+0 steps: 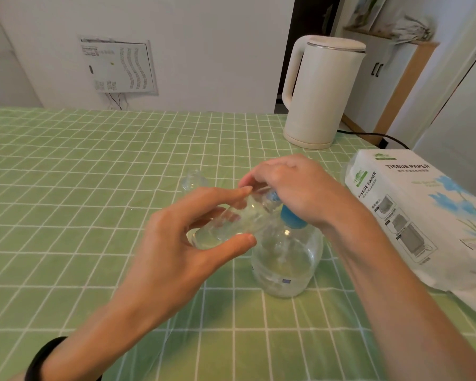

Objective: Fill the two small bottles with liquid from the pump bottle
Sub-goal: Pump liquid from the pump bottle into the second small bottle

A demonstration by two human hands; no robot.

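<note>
Filling first small bottle [226, 224]: left hand [182, 243] clamps it tilted at the spout; right hand [294, 188] covers pump bottle [286, 259] head on table [94, 188]. Next: press, keeping mouth aligned.

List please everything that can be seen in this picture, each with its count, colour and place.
pump bottle: 1, clear with blue pump top, stands on the table centre, under the right hand
small bottle: 1, clear, tilted, held by the left hand with its mouth toward the pump
second small bottle: 1, clear, on the table behind the hands
kettle: 1, cream white, far right of the table
tissue paper pack: 1, white with blue flowers, right edge of the table
tablecloth: 1, green with white grid, covers the table
wristband: 1, black, on the left wrist
left hand: 1, holds the small bottle
right hand: 1, on the pump top
</note>
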